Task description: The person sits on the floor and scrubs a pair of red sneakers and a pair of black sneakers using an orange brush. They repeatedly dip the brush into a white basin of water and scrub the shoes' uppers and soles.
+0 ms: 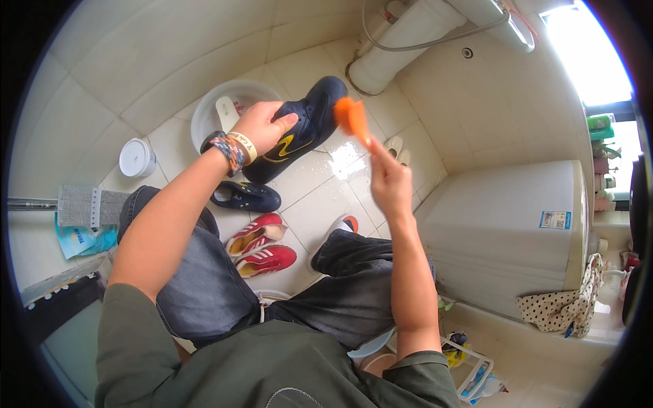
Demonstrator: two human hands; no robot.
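My left hand grips a dark navy shoe with a yellow stripe, thumb on its upper and the other fingers hidden. The shoe is raised over the tiled floor, its toe angled up and to the right. In my right hand is an orange brush, held by the handle. The brush's bristles are at the shoe's toe end; whether they touch it I cannot tell. A second navy shoe rests on the floor below, beside a pair of red shoes with white stripes.
Behind my left hand stands a translucent basin holding a white insole. A lidded white tub sits at left. Pale slippers lie near a white appliance at right. Wet floor tiles glisten; a white pipe rises behind.
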